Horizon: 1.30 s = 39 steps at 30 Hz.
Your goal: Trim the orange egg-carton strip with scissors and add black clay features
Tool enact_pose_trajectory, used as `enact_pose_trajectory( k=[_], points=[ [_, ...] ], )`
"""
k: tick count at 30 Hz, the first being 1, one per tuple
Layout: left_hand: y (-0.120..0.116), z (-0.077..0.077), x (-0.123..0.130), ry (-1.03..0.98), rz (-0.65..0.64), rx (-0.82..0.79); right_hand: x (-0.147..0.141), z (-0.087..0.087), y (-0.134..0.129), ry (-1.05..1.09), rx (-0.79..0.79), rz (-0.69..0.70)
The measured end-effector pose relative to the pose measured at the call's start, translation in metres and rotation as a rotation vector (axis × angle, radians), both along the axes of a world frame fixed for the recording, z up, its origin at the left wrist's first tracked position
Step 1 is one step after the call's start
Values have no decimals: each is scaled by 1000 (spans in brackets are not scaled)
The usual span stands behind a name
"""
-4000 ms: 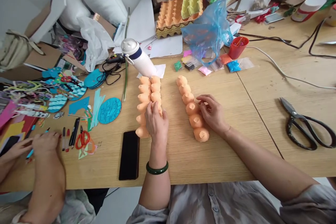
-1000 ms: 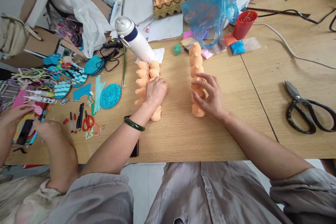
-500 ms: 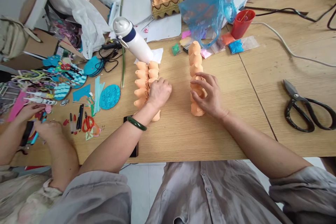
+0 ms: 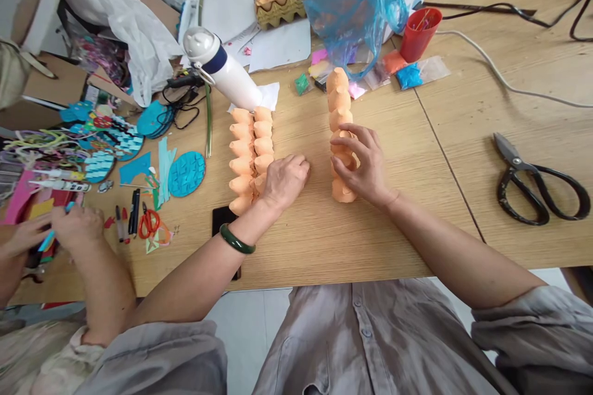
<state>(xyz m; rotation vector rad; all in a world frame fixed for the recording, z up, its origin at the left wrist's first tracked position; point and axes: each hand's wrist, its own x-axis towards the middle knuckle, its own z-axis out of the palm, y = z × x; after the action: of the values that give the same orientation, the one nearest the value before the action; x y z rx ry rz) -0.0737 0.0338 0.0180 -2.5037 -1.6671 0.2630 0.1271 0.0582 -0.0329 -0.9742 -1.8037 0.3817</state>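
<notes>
Right hand (image 4: 364, 160): fingers (image 4: 353, 139) curled around the middle of the single egg-carton strip (image 4: 340, 99) in a firm-looking but partly open hold, the strip lying lengthwise on the wooden table (image 4: 407, 241). Left hand (image 4: 285, 182): fingers (image 4: 300, 166) closed together and resting on the wood, gripping nothing. That hand has slid off the double-row egg-carton strip (image 4: 245, 157) — only its edge still touches the strip's near right side — leaving most of the strip uncovered, its far end beside the white bottle (image 4: 222, 68)
</notes>
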Motion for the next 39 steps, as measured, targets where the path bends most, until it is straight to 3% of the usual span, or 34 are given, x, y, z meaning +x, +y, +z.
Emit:
enact_pose_trajectory(
  k=[9, 11, 14, 17, 22, 27, 35, 39],
  points=[
    [-7, -9, 9, -5, -199, 134, -1, 0, -2, -1, -20, 16],
    [-6, -9, 11, -23, -193, 126, -1, 0, -2, 0, -20, 15],
    [-2, -7, 7, -76, -65, 99, -2, 0, -2, -7, -20, 21],
    [4, -1, -3, -258, 136, 129, -2, 0, -4, -17, -20, 46],
    [11, 5, -22, -688, 350, 83, -4, -1, -6, -12, -13, 94],
    [20, 12, -32, -1252, 608, -46, -6, 2, -11, -40, -59, 185],
    [43, 42, -7, -1584, 705, -181, -11, 6, -30, -78, -164, 313],
    [70, 44, 18, -1650, 657, -252, -10, 1, -25, 5, -195, 218]
  ],
)
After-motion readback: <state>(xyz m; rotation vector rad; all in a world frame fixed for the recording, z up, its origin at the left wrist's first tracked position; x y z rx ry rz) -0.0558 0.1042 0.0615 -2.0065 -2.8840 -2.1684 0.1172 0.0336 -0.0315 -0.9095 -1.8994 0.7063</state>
